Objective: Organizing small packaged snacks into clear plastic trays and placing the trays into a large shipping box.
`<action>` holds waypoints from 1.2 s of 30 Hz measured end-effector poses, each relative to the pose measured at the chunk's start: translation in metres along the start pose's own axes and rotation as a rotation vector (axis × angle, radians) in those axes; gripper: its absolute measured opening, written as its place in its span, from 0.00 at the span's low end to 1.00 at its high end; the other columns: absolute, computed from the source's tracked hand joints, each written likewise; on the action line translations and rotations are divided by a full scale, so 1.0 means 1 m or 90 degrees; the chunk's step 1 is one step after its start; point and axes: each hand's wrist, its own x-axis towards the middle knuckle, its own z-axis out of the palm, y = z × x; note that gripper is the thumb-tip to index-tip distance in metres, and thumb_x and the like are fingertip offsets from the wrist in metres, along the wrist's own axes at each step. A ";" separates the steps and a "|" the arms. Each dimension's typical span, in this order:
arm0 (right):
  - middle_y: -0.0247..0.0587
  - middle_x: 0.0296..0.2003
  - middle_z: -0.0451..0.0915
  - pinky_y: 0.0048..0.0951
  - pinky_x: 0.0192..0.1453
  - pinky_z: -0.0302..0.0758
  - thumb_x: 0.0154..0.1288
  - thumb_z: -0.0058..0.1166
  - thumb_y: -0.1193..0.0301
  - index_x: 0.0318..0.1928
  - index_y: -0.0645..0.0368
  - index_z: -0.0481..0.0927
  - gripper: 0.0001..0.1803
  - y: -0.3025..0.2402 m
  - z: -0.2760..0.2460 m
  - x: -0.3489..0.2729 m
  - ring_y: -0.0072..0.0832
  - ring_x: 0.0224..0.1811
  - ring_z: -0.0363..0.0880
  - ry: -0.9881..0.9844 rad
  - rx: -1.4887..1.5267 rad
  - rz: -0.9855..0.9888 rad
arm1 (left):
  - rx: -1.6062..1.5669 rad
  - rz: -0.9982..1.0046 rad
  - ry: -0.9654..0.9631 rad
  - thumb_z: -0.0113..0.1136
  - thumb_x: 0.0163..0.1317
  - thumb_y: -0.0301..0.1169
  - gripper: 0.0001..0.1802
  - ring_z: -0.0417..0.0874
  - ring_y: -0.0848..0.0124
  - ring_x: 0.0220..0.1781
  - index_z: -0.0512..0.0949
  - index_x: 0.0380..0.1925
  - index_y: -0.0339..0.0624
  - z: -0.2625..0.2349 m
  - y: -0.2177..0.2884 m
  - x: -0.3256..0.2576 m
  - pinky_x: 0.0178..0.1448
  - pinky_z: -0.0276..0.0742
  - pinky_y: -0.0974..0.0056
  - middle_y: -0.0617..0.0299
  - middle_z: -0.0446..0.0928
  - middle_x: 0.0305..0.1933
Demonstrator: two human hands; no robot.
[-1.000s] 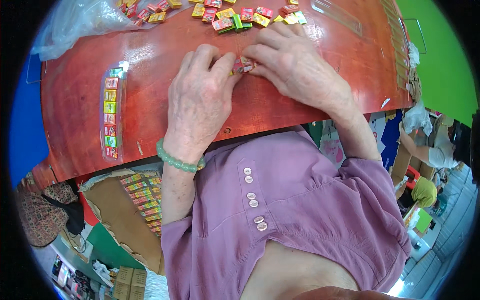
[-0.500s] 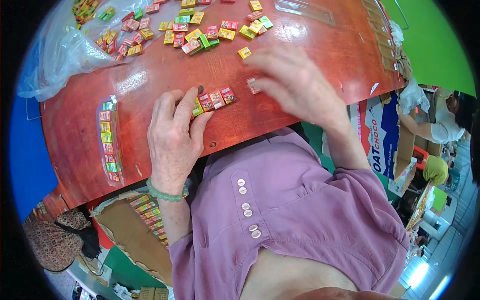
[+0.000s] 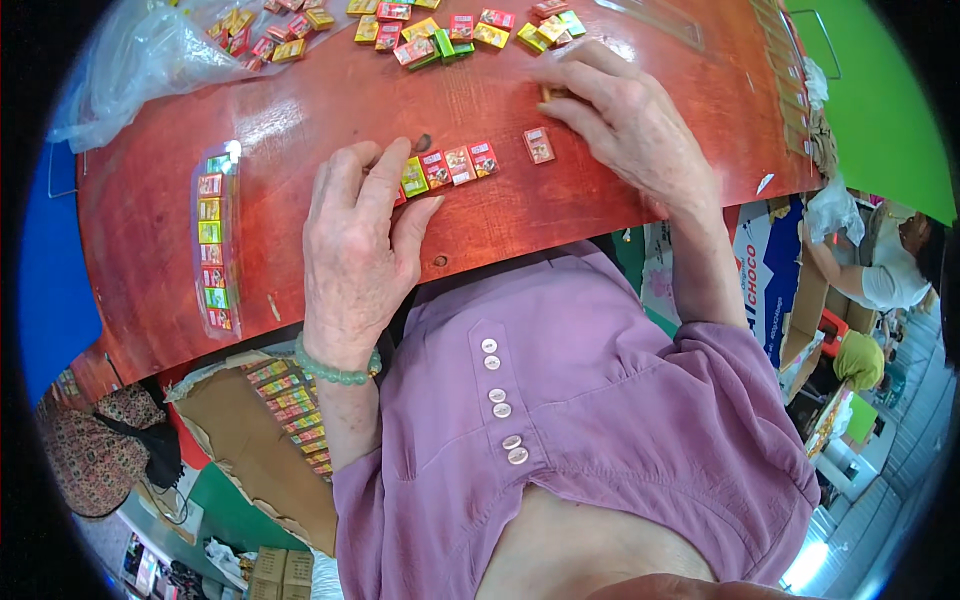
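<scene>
Fingers of the left hand [image 3: 352,250] lie spread and flat on the red tabletop [image 3: 300,130], near its front edge, their tips touching the left end of a short row of small boxes [image 3: 450,166]; the hand grips nothing. The row runs of green, red and pale pieces set side by side, with one single red box [image 3: 539,145] lying just apart at its right end. The right hand [image 3: 625,120] rests farther back, fingers curled over a small yellowish piece [image 3: 548,93] at its fingertips; whether it pinches it I cannot tell. Beyond, toward the far edge, loose boxes [image 3: 440,35] lie scattered, some on a clear plastic bag [image 3: 140,55] at the far left corner. A wrapped strip of boxes [image 3: 212,245] lies along the left edge.
</scene>
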 end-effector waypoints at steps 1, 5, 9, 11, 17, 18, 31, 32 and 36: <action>0.47 0.42 0.81 0.38 0.52 0.78 0.67 0.61 0.72 0.54 0.60 0.83 0.16 0.002 -0.002 -0.006 0.43 0.47 0.81 -0.009 0.024 0.038 | -0.002 -0.001 -0.001 0.73 0.54 0.24 0.27 0.79 0.52 0.51 0.78 0.56 0.34 -0.001 -0.001 0.000 0.53 0.79 0.52 0.50 0.75 0.50; 0.45 0.43 0.79 0.37 0.52 0.78 0.66 0.64 0.70 0.55 0.58 0.82 0.18 0.000 -0.014 -0.018 0.41 0.47 0.81 -0.090 0.086 0.020 | -0.012 -0.022 -0.014 0.73 0.54 0.24 0.28 0.80 0.52 0.51 0.78 0.56 0.34 -0.006 0.001 -0.001 0.53 0.80 0.53 0.49 0.75 0.50; 0.43 0.47 0.78 0.37 0.51 0.79 0.62 0.68 0.68 0.56 0.59 0.83 0.21 -0.013 -0.012 -0.018 0.40 0.48 0.82 -0.111 0.128 0.027 | 0.002 -0.034 -0.038 0.74 0.53 0.25 0.27 0.81 0.52 0.48 0.79 0.54 0.34 -0.010 0.002 0.003 0.49 0.81 0.53 0.50 0.75 0.48; 0.43 0.48 0.78 0.37 0.51 0.79 0.61 0.69 0.68 0.56 0.59 0.83 0.22 -0.015 -0.006 -0.018 0.40 0.48 0.82 -0.097 0.111 0.001 | -0.004 -0.043 -0.042 0.74 0.53 0.25 0.25 0.82 0.53 0.46 0.80 0.53 0.34 -0.010 0.003 0.003 0.48 0.81 0.54 0.50 0.75 0.47; 0.43 0.47 0.78 0.38 0.50 0.80 0.62 0.68 0.68 0.55 0.59 0.83 0.21 -0.017 0.008 -0.014 0.40 0.46 0.82 -0.095 0.071 -0.014 | -0.012 -0.049 -0.060 0.73 0.55 0.26 0.22 0.83 0.53 0.43 0.82 0.51 0.35 -0.008 0.003 0.005 0.45 0.81 0.54 0.51 0.75 0.44; 0.44 0.46 0.78 0.38 0.49 0.80 0.62 0.68 0.66 0.55 0.59 0.83 0.21 -0.020 0.010 -0.012 0.41 0.46 0.82 -0.090 0.077 -0.021 | -0.013 -0.055 -0.064 0.73 0.55 0.26 0.22 0.82 0.54 0.43 0.82 0.51 0.35 -0.008 0.004 0.006 0.45 0.81 0.54 0.51 0.75 0.44; 0.41 0.39 0.74 0.39 0.45 0.79 0.61 0.67 0.62 0.47 0.55 0.83 0.17 -0.038 0.041 -0.012 0.39 0.43 0.78 0.032 0.030 -0.080 | 0.042 0.038 -0.015 0.71 0.58 0.25 0.20 0.80 0.57 0.42 0.83 0.52 0.37 0.006 0.006 0.006 0.44 0.79 0.55 0.53 0.74 0.41; 0.41 0.40 0.74 0.39 0.45 0.79 0.62 0.66 0.61 0.47 0.55 0.83 0.16 -0.039 0.040 -0.014 0.40 0.43 0.78 0.034 0.037 -0.072 | 0.044 0.029 -0.015 0.71 0.58 0.25 0.19 0.79 0.57 0.41 0.83 0.51 0.37 0.007 0.007 0.006 0.43 0.79 0.55 0.53 0.73 0.41; 0.41 0.40 0.74 0.39 0.46 0.79 0.63 0.65 0.61 0.47 0.55 0.83 0.16 -0.037 0.043 -0.023 0.40 0.43 0.77 0.069 0.034 -0.064 | 0.064 0.028 -0.017 0.71 0.58 0.24 0.17 0.78 0.57 0.41 0.84 0.49 0.37 0.010 0.017 0.008 0.42 0.78 0.55 0.53 0.73 0.40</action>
